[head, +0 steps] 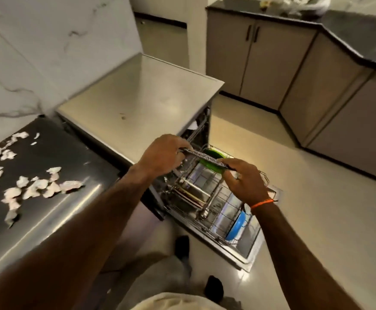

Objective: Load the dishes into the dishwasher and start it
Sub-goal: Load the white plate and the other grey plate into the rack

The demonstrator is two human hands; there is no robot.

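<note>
I hold a flat speckled plate edge-on above the pulled-out wire rack of the open dishwasher. My left hand grips its left rim and my right hand grips its right rim. A green dish stands in the rack just behind the plate. A blue dish stands upright at the rack's near right end. Plates and a ladle lie in the rack's left part. The dishwasher door lies open below the rack.
A steel counter tops the dishwasher. To the left, a dark worktop is strewn with several pale scraps. Grey cabinets with a black counter line the far right. My feet stand on pale floor beside the door.
</note>
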